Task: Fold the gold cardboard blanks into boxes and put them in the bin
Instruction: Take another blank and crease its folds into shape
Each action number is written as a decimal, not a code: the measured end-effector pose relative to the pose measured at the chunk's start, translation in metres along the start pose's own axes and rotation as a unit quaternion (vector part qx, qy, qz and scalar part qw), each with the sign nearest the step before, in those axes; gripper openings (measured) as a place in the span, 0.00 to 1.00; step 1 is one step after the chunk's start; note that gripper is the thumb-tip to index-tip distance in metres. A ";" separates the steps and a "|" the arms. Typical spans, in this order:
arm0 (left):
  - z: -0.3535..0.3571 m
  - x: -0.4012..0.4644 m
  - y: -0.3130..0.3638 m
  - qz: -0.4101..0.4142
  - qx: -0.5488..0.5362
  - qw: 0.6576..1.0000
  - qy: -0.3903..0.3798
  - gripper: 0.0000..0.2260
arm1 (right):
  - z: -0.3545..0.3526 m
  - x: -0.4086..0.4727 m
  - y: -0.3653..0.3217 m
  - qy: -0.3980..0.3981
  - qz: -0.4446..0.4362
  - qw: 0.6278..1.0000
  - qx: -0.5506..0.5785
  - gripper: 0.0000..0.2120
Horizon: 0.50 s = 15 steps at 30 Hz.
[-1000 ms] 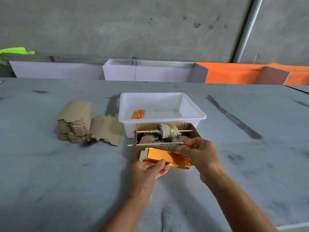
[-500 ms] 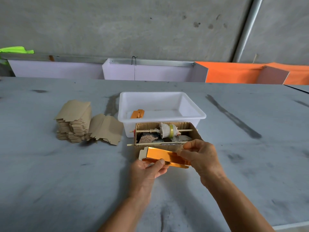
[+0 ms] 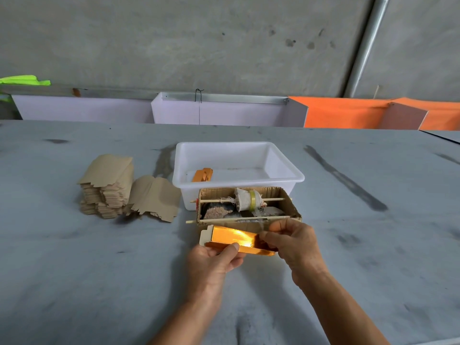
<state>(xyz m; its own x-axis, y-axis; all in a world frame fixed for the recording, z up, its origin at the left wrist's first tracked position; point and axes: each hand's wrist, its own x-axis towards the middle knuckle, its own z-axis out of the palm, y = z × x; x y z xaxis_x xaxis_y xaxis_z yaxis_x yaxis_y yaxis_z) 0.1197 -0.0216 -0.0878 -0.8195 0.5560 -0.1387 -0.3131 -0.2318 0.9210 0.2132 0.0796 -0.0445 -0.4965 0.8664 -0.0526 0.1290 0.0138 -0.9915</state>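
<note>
The step in hand looks like the forming of one box: a gold cardboard blank (image 3: 236,239), partly folded into a long shallow sleeve, is held just above the table (image 3: 74,282), directly in front of the brown cardboard tape holder (image 3: 249,207) that stands against the near wall of the white bin (image 3: 239,181). The left hand (image 3: 214,263) grips the blank's near long edge, thumb pressed on top of the gold face and the other fingers curled beneath, out of sight. The right hand (image 3: 295,241) works at the blank's right end, its thumb and forefinger pinched together there, apparently on an end flap or a strip of tape; which one cannot be told. Both forearms reach in from the near edge of the table, wrists bent slightly inward toward each other. The next move probably calls for closing that right end and then the pale flap open at the left end, before lifting the box over the tape holder into the bin, where one orange-gold box (image 3: 202,175) lies by the left wall. The stack of unfolded blanks (image 3: 107,188) lies left of the bin.
</note>
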 end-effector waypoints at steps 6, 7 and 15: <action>-0.001 -0.002 0.004 0.006 0.008 1.000 0.007 0.02 | -0.002 0.004 -0.002 -0.005 0.016 1.000 -0.006 0.12; -0.001 -0.003 0.005 0.005 0.011 1.000 0.009 0.02 | -0.003 0.004 -0.001 -0.005 0.021 1.000 -0.008 0.12; 0.000 -0.004 0.008 0.015 -0.003 1.000 0.025 0.04 | -0.012 -0.009 -0.001 -0.027 0.004 0.999 0.030 0.10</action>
<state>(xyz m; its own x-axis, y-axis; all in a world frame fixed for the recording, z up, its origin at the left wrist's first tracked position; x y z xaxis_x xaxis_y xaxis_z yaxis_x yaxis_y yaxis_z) 0.1206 -0.0256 -0.0801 -0.8518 0.5077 -0.1291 -0.2909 -0.2535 0.9226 0.2275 0.0781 -0.0415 -0.5409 0.8385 -0.0658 0.0821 -0.0253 -0.9963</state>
